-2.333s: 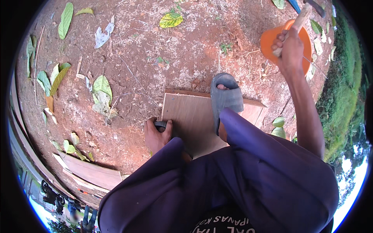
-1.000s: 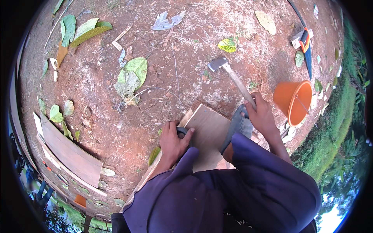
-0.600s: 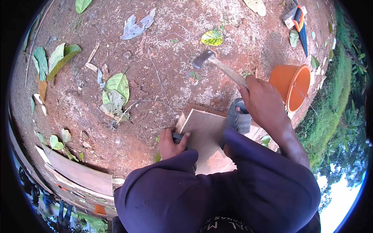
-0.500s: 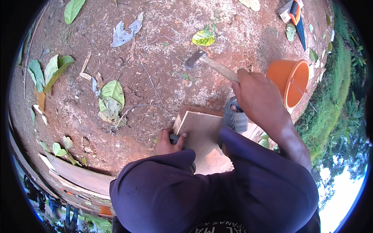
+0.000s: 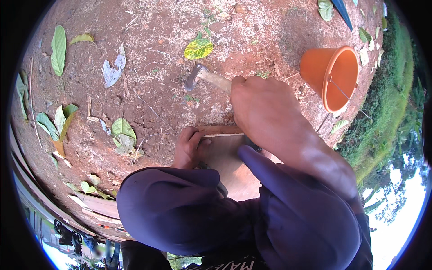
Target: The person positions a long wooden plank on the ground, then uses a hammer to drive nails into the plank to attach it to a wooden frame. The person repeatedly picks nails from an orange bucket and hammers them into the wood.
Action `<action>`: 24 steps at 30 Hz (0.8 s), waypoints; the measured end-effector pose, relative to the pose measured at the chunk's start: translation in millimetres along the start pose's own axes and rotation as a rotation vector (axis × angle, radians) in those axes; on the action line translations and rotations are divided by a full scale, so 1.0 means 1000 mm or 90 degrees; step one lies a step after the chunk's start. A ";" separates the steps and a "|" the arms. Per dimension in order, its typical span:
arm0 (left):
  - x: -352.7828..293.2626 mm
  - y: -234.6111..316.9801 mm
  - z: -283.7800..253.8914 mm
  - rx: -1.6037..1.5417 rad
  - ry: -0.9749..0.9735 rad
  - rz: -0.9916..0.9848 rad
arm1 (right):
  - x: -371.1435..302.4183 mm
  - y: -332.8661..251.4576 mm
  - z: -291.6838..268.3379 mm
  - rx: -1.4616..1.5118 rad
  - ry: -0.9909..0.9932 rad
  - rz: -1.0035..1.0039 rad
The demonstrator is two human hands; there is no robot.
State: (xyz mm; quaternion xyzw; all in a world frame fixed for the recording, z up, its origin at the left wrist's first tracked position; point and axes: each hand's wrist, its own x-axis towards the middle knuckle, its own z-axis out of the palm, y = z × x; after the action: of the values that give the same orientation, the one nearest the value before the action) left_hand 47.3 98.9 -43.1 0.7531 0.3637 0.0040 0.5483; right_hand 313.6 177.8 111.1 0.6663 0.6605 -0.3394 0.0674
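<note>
The hatchet (image 5: 215, 81) is in front of you, beyond the far edge of the board (image 5: 227, 153), with its dark metal head toward the left and its pale wooden handle running back to your right hand (image 5: 261, 105). Your right grip is closed round that handle, and the hand hides the rear part of it. You hold the hatchet out over the bare soil (image 5: 153, 83); how high its head is cannot be told.

The board lies between your knees, with a brown strip of wood (image 5: 220, 130) along its far edge. Your left hand (image 5: 185, 147) is at the board's far left corner, fingers bent and thumb toward the wood; whether this grip is tight you cannot tell from here. Your purple trousers (image 5: 175, 207) cover the near part of the board.

Just beyond the hatchet's head lies a yellow-green leaf (image 5: 198, 48). To the right of your right hand is an orange bucket (image 5: 311, 67), well apart from the board. A blue blade (image 5: 343, 15) shows at the far right, near the grass (image 5: 391, 112).
</note>
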 end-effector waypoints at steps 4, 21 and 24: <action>0.027 0.012 -0.016 0.048 -0.153 0.004 | 0.005 0.017 -0.023 0.094 -0.115 0.106; 0.105 0.140 -0.032 0.694 -0.708 0.019 | -0.218 0.041 0.068 0.510 0.085 0.482; 0.137 0.213 -0.043 0.667 -0.702 0.023 | -0.292 0.011 0.067 0.684 0.223 0.709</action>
State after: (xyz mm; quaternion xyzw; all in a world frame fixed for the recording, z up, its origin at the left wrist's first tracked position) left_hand 246.4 181.9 96.8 0.8138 -0.0211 -0.5371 0.2210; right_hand 329.8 -102.9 214.1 0.8836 -0.0234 -0.4186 -0.2083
